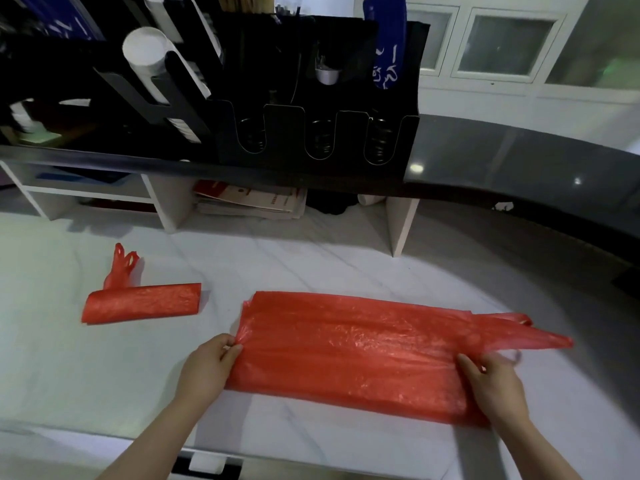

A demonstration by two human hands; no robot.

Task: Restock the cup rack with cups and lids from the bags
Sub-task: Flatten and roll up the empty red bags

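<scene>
A flattened red plastic bag (pixel 349 348) lies on the white counter, its handles pointing right. My left hand (pixel 211 362) pinches the bag's left edge. My right hand (pixel 491 382) presses on the bag's right end near the handles. A second red bag (pixel 142 303) lies folded into a narrow strip at the left, its handles sticking up. The black cup rack (pixel 322 133) stands on the dark upper counter; a stack of white cups (pixel 145 53) sits in its left slanted slot, and dark lids show in three front slots.
The dark upper counter (pixel 519 168) curves off to the right above the white work surface (pixel 311 258). Papers (pixel 249 202) lie stacked in the cubby under it. A blue sleeve (pixel 384 46) stands in the rack's right side.
</scene>
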